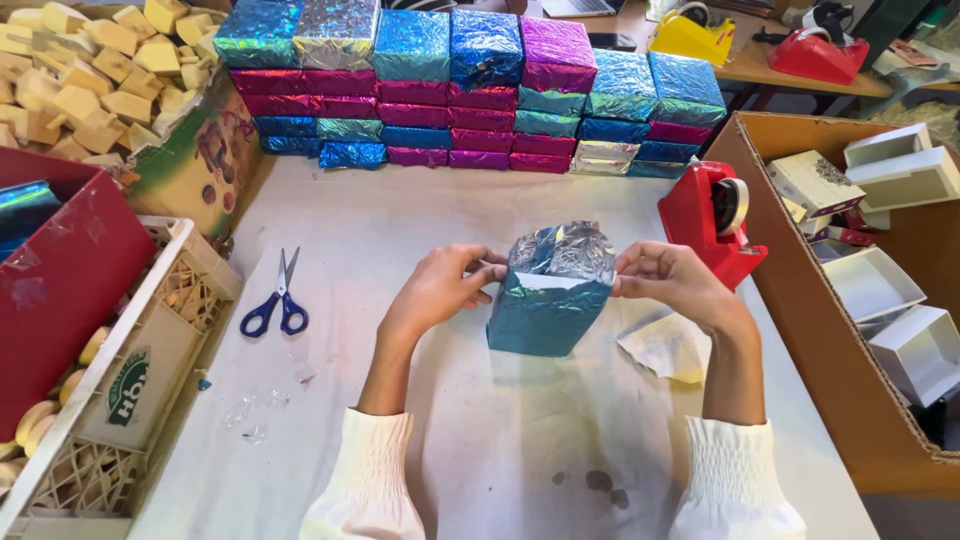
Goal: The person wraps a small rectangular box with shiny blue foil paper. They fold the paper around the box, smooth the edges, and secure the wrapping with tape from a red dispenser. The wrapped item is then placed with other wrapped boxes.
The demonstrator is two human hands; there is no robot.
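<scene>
A: We have the parcel standing on end at the centre of the table, half wrapped in blue foil, the top still open with silver flaps sticking up.

B: And our hands? The left hand pinches the foil edge on the parcel's left side; the right hand pinches the flap on its right. Both are closed on foil, not flat on the block.

A: That's our risk, we think. Foil this thin tears if we pull the two sides against each other, and a crease set crooked will likely show.

B: The parcel also balances on a narrow end. A tug from one side could tip it toward the loose foil scrap lying just right of it.

A: The red tape dispenser sits at centre right, near our right hand. Letting go to reach it may let the flaps spring open.

B: The scissors lie centre left, well apart. The stack of wrapped blocks fills the top of the frame, clear of us.

A: Whether the bottom fold is taped, we cannot tell.
</scene>
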